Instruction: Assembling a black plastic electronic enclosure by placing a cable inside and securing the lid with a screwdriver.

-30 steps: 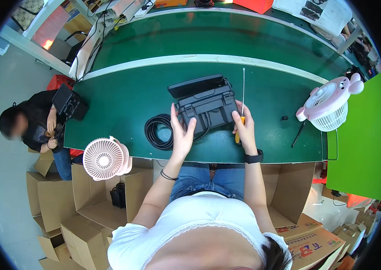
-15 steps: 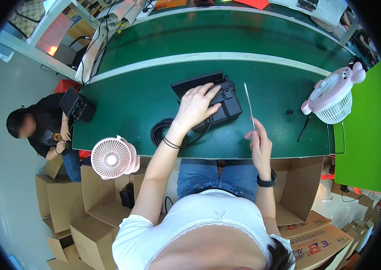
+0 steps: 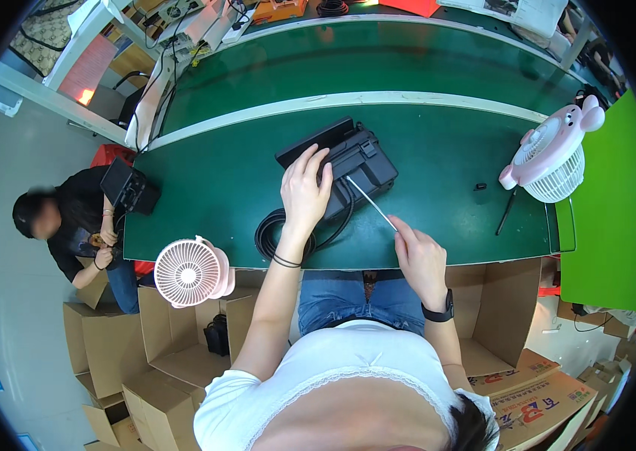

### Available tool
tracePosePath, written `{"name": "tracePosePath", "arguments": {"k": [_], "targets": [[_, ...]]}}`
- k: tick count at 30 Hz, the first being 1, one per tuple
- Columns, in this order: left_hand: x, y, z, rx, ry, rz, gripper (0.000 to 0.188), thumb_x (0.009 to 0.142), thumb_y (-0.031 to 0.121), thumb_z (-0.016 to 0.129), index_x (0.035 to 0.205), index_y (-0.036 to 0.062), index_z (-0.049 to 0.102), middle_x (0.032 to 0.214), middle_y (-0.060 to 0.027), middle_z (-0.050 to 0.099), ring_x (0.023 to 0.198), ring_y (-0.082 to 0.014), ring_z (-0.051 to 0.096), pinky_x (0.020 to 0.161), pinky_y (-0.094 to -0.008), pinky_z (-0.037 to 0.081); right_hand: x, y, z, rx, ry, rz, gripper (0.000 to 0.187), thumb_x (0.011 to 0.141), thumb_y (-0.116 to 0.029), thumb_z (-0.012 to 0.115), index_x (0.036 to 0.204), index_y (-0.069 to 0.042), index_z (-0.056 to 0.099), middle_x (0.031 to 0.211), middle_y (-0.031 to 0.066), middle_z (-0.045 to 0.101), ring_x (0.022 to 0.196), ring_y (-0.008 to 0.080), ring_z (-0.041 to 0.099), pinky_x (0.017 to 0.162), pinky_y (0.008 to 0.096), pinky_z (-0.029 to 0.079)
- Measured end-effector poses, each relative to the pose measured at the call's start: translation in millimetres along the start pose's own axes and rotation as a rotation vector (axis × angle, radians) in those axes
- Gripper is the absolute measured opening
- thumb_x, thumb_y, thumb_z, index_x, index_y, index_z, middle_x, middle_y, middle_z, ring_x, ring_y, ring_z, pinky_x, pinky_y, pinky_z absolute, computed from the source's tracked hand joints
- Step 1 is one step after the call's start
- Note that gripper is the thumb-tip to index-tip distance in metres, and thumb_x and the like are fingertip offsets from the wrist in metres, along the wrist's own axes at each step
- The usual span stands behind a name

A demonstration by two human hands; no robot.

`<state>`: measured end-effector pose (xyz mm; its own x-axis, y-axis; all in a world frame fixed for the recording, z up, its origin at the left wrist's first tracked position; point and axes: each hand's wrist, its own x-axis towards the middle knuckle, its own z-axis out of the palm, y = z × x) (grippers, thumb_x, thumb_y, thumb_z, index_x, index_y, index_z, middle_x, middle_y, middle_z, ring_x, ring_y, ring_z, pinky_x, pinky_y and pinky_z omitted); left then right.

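Observation:
A black plastic box-shaped device [image 3: 376, 167] with latches along its front lies tilted on the green table, with a flat black panel [image 3: 318, 141] along its far left side. My left hand [image 3: 305, 192] rests on it, fingers stretched over the panel's near edge and the box. A black cable [image 3: 267, 239] coils beside that wrist and runs up to the device. In my right hand [image 3: 421, 261] the fingers pinch a thin silver rod-like tool [image 3: 372, 201]; its far tip meets the box's near side. Its held end is hidden in my palm.
A pink fan [image 3: 186, 274] stands at the table's near left edge, and a pink-and-white fan [image 3: 547, 161] at the right. Near it lie a black pen-like tool [image 3: 507, 213] and a small black piece [image 3: 480, 186]. Another person [image 3: 81, 225] sits left beside a similar black device [image 3: 130, 188]. Open cartons [image 3: 175, 331] stand below.
My right hand has lowered the upright silver tool to the left, its tip now at the device. My left hand has slid left across the device, which has shifted slightly left.

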<state>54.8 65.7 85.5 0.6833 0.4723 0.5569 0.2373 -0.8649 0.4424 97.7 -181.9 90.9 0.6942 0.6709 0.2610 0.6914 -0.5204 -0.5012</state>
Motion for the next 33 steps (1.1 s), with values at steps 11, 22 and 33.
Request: {"name": "tracePosePath", "arguments": {"k": [11, 22, 33], "targets": [[-17.3, -12.5, 9.8, -0.290, 0.090, -0.236, 0.033, 0.082, 0.018, 0.073, 0.113, 0.0131, 0.066, 0.121, -0.0128, 0.050, 0.114, -0.0315, 0.052, 0.098, -0.0400, 0.044, 2.4, -9.6, 5.0, -0.130, 0.049, -0.027, 0.031, 0.092, -0.013, 0.060, 0.122, -0.017, 0.064, 0.065, 0.0075, 0.058, 0.057, 0.0253, 0.061, 0.052, 0.0370, 0.049], [-22.9, -13.8, 10.7, -0.353, 0.156, -0.219, 0.019, 0.077, 0.011, 0.077, 0.095, 0.0107, 0.072, 0.113, -0.0088, 0.057, 0.106, -0.0250, 0.057, 0.092, -0.0352, 0.046, 2.6, -7.0, 8.1, 0.124, -0.102, 0.037, 0.028, 0.094, -0.010, 0.055, 0.121, -0.007, 0.062, 0.076, 0.0198, 0.066, 0.063, 0.0378, 0.066, 0.057, 0.0457, 0.054], [-22.4, -12.6, 10.4, -0.364, 0.169, -0.285, 0.024, 0.075, 0.013, 0.078, 0.099, 0.0107, 0.071, 0.114, -0.0106, 0.057, 0.108, -0.0285, 0.058, 0.093, -0.0375, 0.048, 10.4, 4.3, 1.6, 0.683, -0.391, 0.304, 0.029, 0.100, -0.011, 0.047, 0.124, -0.004, 0.062, 0.069, 0.0085, 0.064, 0.052, 0.0170, 0.061, 0.053, 0.0307, 0.050]]}}
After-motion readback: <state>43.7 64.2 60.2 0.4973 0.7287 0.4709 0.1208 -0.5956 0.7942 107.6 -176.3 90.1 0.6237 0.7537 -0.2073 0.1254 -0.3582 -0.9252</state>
